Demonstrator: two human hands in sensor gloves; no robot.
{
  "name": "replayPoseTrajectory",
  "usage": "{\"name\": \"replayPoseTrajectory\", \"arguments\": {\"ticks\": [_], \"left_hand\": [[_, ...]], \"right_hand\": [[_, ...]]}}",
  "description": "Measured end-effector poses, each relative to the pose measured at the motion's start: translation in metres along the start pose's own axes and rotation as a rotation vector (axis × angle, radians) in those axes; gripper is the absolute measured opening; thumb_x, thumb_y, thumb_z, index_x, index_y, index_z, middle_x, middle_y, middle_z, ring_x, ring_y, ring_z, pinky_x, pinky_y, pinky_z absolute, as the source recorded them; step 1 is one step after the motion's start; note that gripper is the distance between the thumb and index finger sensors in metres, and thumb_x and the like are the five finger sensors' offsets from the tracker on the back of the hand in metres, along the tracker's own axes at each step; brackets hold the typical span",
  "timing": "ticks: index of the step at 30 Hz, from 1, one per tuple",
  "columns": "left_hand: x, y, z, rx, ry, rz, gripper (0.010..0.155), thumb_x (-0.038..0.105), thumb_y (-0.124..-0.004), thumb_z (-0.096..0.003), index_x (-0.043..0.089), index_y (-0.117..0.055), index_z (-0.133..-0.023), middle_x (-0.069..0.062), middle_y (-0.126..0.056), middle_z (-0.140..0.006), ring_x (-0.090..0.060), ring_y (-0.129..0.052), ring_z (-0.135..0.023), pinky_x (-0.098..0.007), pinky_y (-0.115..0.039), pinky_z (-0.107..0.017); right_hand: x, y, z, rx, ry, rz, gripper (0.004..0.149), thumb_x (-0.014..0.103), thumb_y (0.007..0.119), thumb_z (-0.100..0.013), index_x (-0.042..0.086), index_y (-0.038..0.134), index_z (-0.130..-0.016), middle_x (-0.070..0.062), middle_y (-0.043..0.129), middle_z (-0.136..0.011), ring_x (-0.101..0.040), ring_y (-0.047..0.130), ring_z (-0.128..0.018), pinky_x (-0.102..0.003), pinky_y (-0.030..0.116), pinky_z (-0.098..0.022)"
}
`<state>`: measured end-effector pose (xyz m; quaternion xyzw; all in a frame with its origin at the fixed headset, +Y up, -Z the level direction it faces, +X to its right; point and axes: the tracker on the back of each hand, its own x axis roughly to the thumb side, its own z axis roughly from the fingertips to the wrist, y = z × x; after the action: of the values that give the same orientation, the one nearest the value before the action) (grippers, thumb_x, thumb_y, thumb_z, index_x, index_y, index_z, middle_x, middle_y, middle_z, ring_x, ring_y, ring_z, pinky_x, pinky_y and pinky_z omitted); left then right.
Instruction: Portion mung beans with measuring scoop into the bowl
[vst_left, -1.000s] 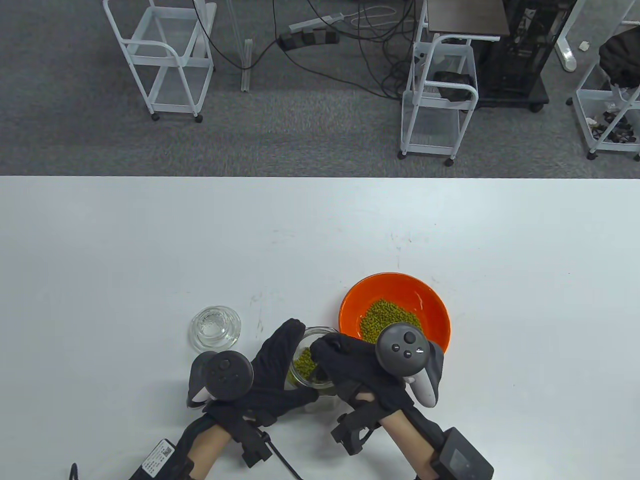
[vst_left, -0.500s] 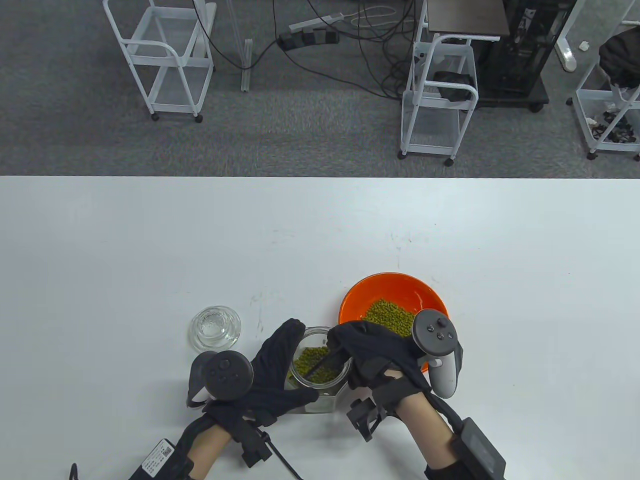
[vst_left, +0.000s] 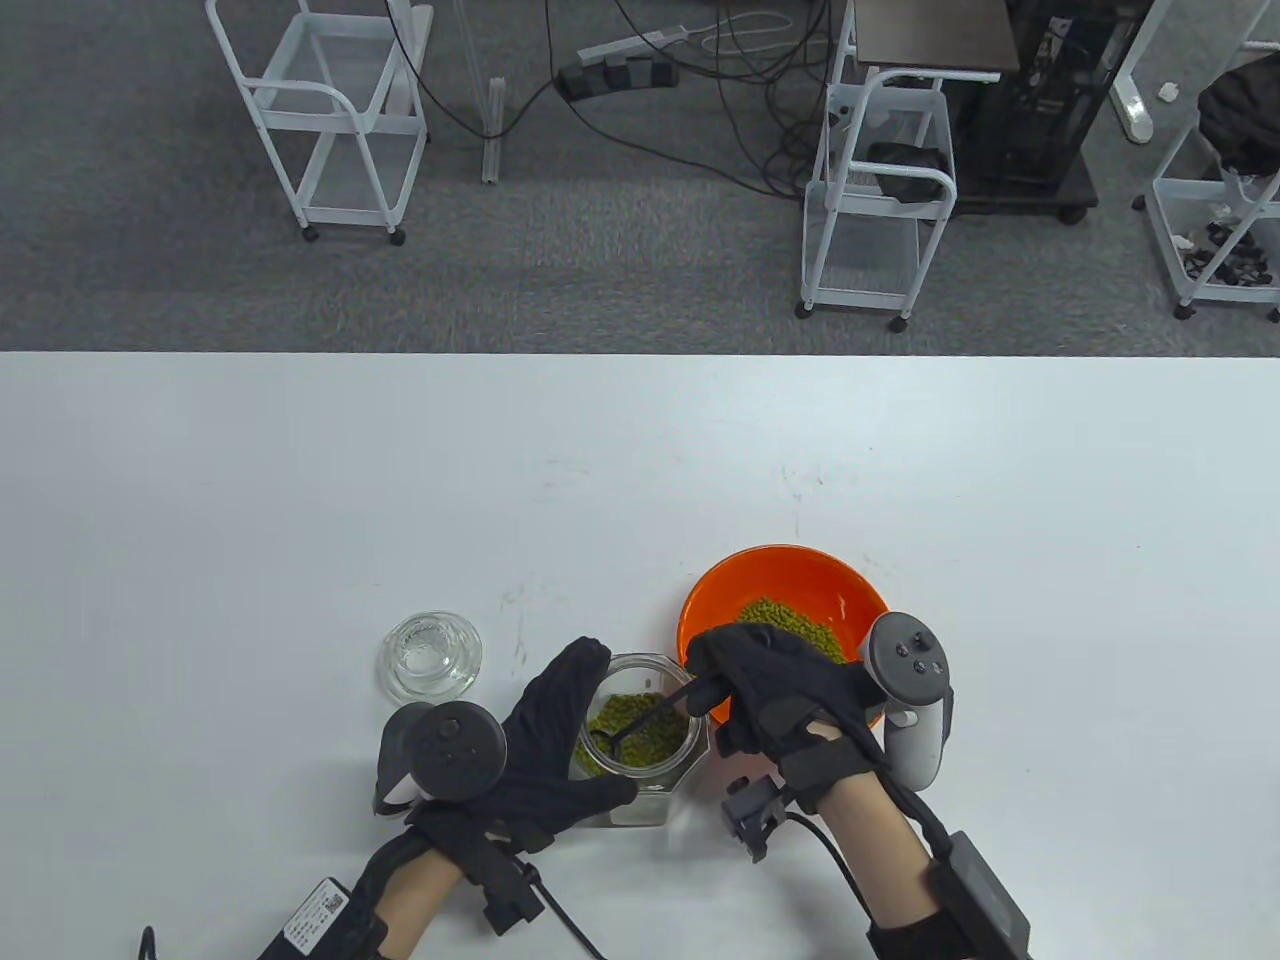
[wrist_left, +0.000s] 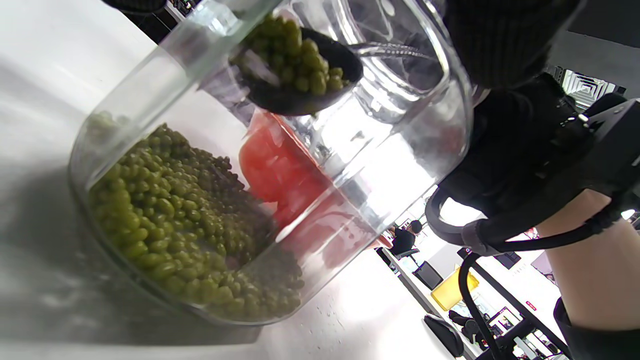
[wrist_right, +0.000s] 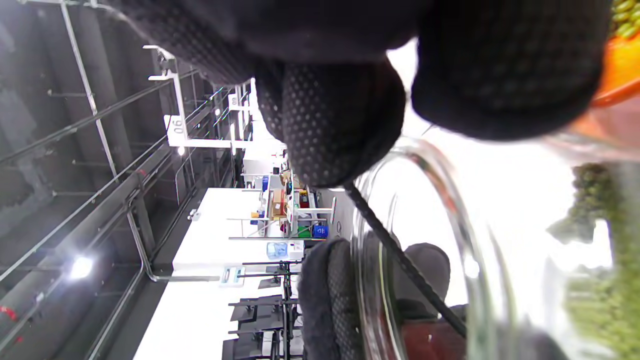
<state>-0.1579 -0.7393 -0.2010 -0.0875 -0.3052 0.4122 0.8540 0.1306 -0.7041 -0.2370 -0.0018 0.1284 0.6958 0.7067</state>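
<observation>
1. Writing: a white label with dark print sits on the left forearm unit (vst_left: 318, 912) at the bottom edge of the table view; the print is too small to read. In the right wrist view a background sign (wrist_right: 176, 123) reads "90", seen sideways. No brand is legible on either tracker.
2. Left hand (vst_left: 545, 735): fingers and thumb are curled round the glass jar (vst_left: 640, 735), fingertips on its far-left wall, thumb on its near side. The jar stands on the white table (vst_left: 300, 500), just beside the orange bowl (vst_left: 860, 600).
3. Right hand (vst_left: 775, 680): thumb and fingers are pinched on the thin black handle of the measuring scoop (vst_left: 640, 722). The handle slants down from the jar's right rim, and the scoop head is inside the jar.
4. In the left wrist view the scoop head (wrist_left: 300, 75) is heaped with mung beans (wrist_left: 170, 210) and sits above the bean bed near the jar mouth.
5. The bowl holds a bean pile (vst_left: 790, 620); its near rim is hidden by the right hand and tracker.
6. A clear glass lid (vst_left: 431, 655) lies left of the jar, apart from it.
7. Hard to make out: the right wrist view is mostly glove, and the jar rim and beans are blurred there. The jar's near base is covered by the left thumb in the table view.
</observation>
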Motion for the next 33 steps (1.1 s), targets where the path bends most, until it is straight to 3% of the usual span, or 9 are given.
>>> {"name": "replayPoseTrajectory", "arguments": {"ticks": [13,33], "left_hand": [[0.0,0.0,0.0,0.0,0.0,0.0,0.111,0.066,-0.079,-0.0485,0.018,-0.008,-0.118,-0.024,-0.019,-0.126,-0.054,-0.04,-0.114,-0.078,-0.045,-0.073],[0.0,0.0,0.0,0.001,0.001,-0.001,0.11,0.066,-0.079,-0.0485,0.018,-0.008,-0.118,-0.024,-0.019,-0.126,-0.054,-0.04,-0.114,-0.078,-0.045,-0.073]], "right_hand": [[-0.017,-0.021,-0.01,0.019,0.069,-0.173,0.043,0.042,0.071,-0.057,0.008,0.09,-0.077,-0.017,0.1,-0.048,-0.007,0.092,-0.003,-0.035,0.095,-0.016],[-0.019,-0.051,-0.011,-0.008,0.03,-0.298,0.043,0.044,0.066,-0.06,0.011,0.086,-0.079,-0.014,0.097,-0.049,-0.006,0.094,-0.009,-0.035,0.095,-0.022]]}}
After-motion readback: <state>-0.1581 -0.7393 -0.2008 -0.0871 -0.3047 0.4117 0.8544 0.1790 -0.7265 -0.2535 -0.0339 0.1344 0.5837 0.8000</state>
